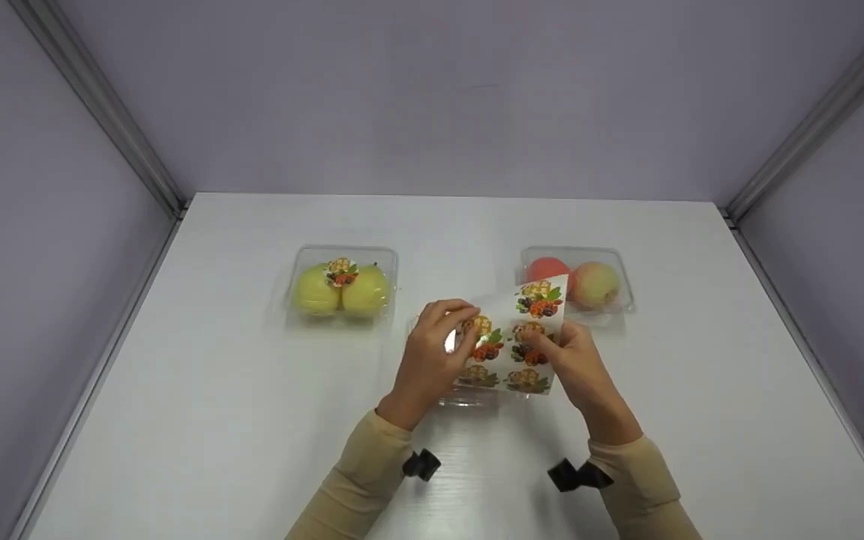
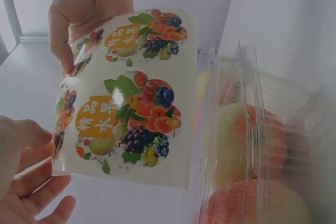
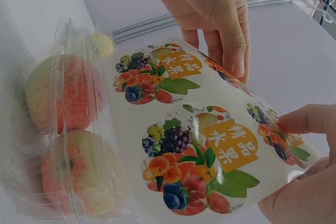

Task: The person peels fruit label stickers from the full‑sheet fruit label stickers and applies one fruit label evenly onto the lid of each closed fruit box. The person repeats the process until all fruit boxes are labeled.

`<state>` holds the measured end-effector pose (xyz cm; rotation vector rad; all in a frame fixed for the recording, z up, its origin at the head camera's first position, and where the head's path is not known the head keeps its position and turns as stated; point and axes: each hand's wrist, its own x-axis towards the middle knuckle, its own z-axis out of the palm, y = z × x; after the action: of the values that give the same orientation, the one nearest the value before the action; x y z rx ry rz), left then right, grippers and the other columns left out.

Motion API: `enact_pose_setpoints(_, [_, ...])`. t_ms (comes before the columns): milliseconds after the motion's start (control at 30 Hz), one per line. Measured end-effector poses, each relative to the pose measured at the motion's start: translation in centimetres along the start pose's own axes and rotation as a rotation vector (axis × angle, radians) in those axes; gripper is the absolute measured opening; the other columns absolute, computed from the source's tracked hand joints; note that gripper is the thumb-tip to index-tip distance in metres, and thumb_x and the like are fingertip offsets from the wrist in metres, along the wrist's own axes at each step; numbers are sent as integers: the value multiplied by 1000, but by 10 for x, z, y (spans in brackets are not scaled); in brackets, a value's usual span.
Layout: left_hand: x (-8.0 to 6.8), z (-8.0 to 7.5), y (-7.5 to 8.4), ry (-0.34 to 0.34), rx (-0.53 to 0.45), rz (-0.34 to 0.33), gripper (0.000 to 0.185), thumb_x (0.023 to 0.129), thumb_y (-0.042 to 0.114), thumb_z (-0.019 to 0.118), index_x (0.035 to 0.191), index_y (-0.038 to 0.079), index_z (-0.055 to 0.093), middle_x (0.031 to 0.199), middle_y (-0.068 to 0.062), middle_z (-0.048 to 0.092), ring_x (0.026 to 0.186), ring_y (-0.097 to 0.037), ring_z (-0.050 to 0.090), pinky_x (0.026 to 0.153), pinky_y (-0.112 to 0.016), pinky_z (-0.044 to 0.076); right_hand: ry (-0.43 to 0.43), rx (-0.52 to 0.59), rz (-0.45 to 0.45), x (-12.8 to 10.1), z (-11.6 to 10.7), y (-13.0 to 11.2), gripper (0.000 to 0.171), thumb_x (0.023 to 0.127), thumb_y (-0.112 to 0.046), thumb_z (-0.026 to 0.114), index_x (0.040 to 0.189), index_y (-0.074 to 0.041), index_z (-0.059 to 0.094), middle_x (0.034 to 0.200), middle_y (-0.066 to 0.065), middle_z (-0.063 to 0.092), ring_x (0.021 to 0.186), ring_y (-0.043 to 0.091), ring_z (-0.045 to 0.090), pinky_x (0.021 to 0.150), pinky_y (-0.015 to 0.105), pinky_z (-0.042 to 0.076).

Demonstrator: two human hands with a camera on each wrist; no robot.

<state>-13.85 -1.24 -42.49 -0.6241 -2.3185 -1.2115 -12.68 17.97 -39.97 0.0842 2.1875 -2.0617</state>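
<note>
A glossy white sticker sheet [image 1: 507, 341] printed with several colourful fruit labels is held up between both hands. My left hand [image 1: 430, 356] pinches its left edge, with thumb and fingertips at a label. My right hand [image 1: 586, 367] grips the right side, its thumb lying over a label and the other fingers behind. Beneath the sheet stands a clear plastic container [image 1: 468, 397], mostly hidden in the head view. Both wrist views show red-and-yellow apples [image 3: 79, 174] inside this container, its lid on.
At the back left, a clear container [image 1: 391, 259] holds two yellow-green fruits [image 1: 364, 292] and bears a fruit label [image 1: 341, 272] on its lid. Another clear container [image 1: 625, 289] with a red and a yellowish fruit stands back right, partly behind the sheet. Walls enclose the white table [image 1: 214, 420].
</note>
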Motion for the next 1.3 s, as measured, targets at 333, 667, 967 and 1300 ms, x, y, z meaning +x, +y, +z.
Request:
enact_pose_setpoints(333, [-2,0,1,-5,-12,-11,19,92,13,64,108,4,69,107,-8,64,102,-17,62,87,-28,55,9,1,3,-1,4,-1,30,93,-3,57,121,9,57,93,-5,71,85,7,68,77,23,56])
enact_pose_setpoints(667, [-2,0,2,-2,-44,-13,15,91,12,65,103,4,69,103,-8,65,98,-18,64,85,-26,56,21,-10,10,-1,4,-1,27,93,-3,57,117,9,58,86,-8,69,81,7,66,75,23,55])
enact_pose_setpoints(967, [-2,0,2,-4,-44,-7,13,91,12,65,101,5,69,102,-8,67,98,-18,64,86,-27,56,38,-10,8,-2,5,-2,27,93,-2,56,117,9,59,88,-9,69,82,5,65,76,23,54])
enact_pose_setpoints(1300, [-3,-1,1,22,-60,2,12,90,11,67,100,6,69,100,-7,68,96,-16,65,85,-26,56,39,-7,30,-1,6,0,29,95,-6,54,119,8,59,96,-1,71,87,7,65,79,24,53])
